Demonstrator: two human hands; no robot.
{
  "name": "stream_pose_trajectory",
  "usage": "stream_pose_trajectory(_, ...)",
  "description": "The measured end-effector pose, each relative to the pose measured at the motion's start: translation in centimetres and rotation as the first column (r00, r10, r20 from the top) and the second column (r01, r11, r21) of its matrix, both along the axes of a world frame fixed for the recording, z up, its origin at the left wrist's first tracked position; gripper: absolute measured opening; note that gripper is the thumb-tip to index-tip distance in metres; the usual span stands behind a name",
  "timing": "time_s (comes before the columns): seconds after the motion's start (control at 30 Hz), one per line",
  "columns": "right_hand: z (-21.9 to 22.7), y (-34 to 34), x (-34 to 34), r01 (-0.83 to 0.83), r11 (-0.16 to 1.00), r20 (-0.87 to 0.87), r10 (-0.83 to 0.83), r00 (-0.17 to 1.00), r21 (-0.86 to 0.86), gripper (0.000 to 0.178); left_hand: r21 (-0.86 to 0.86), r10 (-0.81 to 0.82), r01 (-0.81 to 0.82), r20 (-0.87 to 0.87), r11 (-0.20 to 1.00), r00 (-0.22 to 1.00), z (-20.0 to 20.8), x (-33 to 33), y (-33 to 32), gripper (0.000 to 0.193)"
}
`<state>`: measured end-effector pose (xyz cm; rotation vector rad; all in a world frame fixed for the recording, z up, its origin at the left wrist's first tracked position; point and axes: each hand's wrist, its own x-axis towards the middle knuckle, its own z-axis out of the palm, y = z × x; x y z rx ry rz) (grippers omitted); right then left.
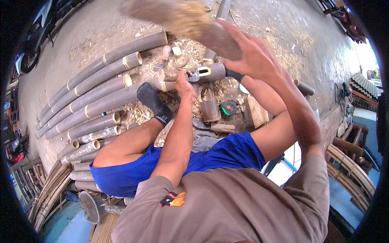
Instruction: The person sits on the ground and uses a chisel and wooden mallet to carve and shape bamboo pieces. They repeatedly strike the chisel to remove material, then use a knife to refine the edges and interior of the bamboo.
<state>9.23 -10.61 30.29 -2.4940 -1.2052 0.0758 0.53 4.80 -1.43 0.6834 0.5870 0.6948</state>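
Right hand (255,54): fingers grasping raised wooden block (184,24). Left hand (185,86): fingers holding metal blade (194,76) at bamboo tube (218,71), slot (204,71) already showing. Long poles (109,102) lying visibly unslotted.

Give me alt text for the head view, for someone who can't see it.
A seated person's right hand grips a blurred wooden block; the left hand holds a metal tool at a slotted bamboo tube. Bamboo poles lie leftward, beside scattered shavings.
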Motion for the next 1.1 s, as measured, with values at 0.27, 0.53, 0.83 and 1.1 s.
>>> stream_pose_trajectory(0.27,9.1,17.6,-1.2,-0.555,0.758,0.318,0.463,0.828,0.342,0.061,-0.004,-0.034,0.034,0.059,0.999,0.998,0.8,-0.6,0.0,0.013)
stream_pose_trajectory(0.53,1.6,8.4,-0.2,-0.339,0.691,0.090,0.505,0.859,-0.639,0.090,-0.239,-0.050,0.034,-0.061,0.971,0.997,-0.2,-0.1,-0.7,0.012)
stream_pose_trajectory(0.83,-0.2,-5.4,-1.8,0.241,0.943,-0.218,-0.192,0.957,0.229,0.090,-0.187,0.058,-0.061,-0.024,0.980,0.998,1.2,1.6,0.1,0.013)
stream_pose_trajectory(1.1,-4.6,-10.1,-5.8,0.612,0.743,-0.542,-0.408,0.734,0.270,0.090,0.042,0.200,-0.197,-0.076,0.979,0.977,9.5,3.3,-2.7,0.007)
